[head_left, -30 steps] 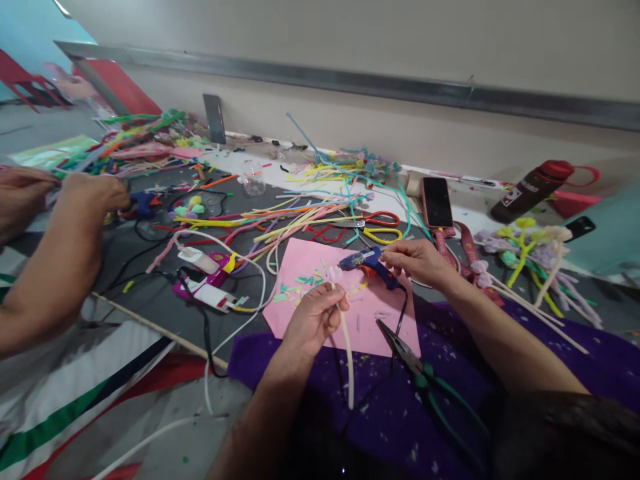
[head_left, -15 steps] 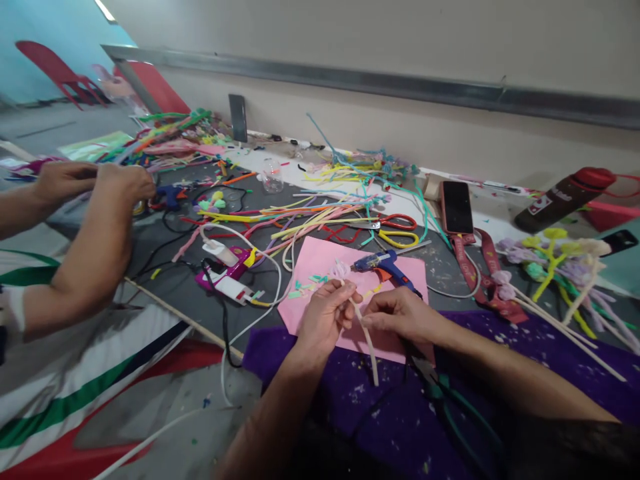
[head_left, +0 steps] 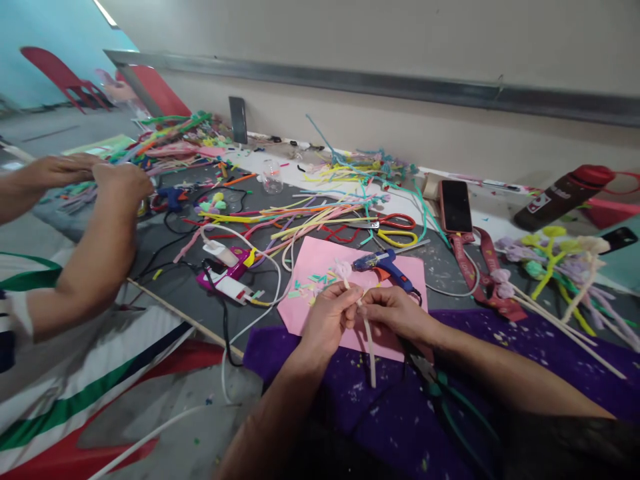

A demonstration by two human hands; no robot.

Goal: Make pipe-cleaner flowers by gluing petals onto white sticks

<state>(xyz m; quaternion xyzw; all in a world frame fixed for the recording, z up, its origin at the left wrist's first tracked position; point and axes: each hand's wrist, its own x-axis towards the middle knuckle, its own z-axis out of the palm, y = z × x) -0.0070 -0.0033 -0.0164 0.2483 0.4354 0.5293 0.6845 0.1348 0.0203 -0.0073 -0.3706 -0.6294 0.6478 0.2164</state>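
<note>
My left hand (head_left: 330, 312) pinches a cream pipe cleaner stem (head_left: 371, 350) that hangs down toward me. At its far end sits a pale lilac pipe cleaner flower (head_left: 343, 270). My right hand (head_left: 393, 310) has its fingertips closed on the same stem, right beside the left fingers. Below both hands lies a pink sheet (head_left: 310, 257) with small green and yellow snippets (head_left: 316, 283) on it. A blue glue gun (head_left: 387, 265) rests on the sheet just beyond my hands, its nozzle near the flower. Green-handled pliers (head_left: 443, 390) lie nearer me, on the purple cloth (head_left: 500, 333).
Red and yellow scissors (head_left: 397, 230) lie beyond the sheet among loose pipe cleaners (head_left: 300, 217). A purple power strip (head_left: 227, 270) with cables is at left, near a co-worker's arms (head_left: 95, 247). A phone (head_left: 455, 207), a bottle (head_left: 565, 197) and finished flowers (head_left: 555, 260) stand or lie at right.
My right fingers have moved left along the stem, up against my left fingers. The flower shows more clearly above my left hand. The co-worker's hands have shifted slightly.
</note>
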